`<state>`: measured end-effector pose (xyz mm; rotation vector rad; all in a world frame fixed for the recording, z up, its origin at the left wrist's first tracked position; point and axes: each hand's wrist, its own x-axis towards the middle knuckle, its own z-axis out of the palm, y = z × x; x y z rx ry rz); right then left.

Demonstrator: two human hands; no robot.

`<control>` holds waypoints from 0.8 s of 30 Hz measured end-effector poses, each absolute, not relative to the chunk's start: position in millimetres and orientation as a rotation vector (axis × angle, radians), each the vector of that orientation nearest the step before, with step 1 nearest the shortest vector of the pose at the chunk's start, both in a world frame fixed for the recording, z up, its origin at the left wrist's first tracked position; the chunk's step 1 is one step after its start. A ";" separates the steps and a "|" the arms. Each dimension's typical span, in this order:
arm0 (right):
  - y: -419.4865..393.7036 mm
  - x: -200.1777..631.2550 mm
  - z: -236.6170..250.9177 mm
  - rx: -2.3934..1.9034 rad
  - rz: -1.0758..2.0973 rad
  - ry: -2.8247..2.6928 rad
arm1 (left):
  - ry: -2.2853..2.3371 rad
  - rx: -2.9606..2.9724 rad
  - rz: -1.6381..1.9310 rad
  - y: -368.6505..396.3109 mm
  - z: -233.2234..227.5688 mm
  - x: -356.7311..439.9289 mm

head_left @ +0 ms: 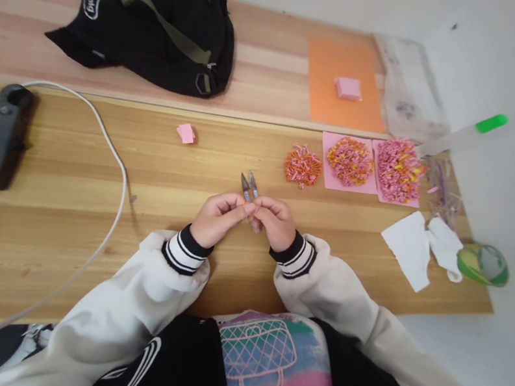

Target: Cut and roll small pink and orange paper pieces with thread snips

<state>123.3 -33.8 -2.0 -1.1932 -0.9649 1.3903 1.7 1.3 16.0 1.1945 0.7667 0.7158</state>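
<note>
My left hand and my right hand meet at the fingertips over the wooden table, in the middle of the head view. A pair of small thread snips points away from me between them, its two blades slightly apart. The right fingers are closed around the handles of the snips. My left thumb and forefinger pinch close to the handles; a tiny orange piece shows there, mostly hidden by the fingers. To the right lie a small pile of pink and orange curled bits and two bigger piles on pink paper squares.
Small pink papers lie ahead. A black bag and an orange sheet with a pink block are farther back. A white cable loops at left beside a black clamp-like tool. Torn white paper and a green-rimmed roll sit right.
</note>
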 end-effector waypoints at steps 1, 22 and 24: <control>-33.8 123.3 -1.9 -1.193 1.392 -0.964 | 0.771 1.193 0.715 1.3 15.8 1.7; -34.0 123.8 -4.4 -1.159 1.403 -0.938 | 0.855 1.166 0.683 3.4 8.9 -5.8; -34.2 124.1 -4.7 -1.148 1.406 -0.938 | 0.852 1.166 0.677 3.8 8.8 -6.5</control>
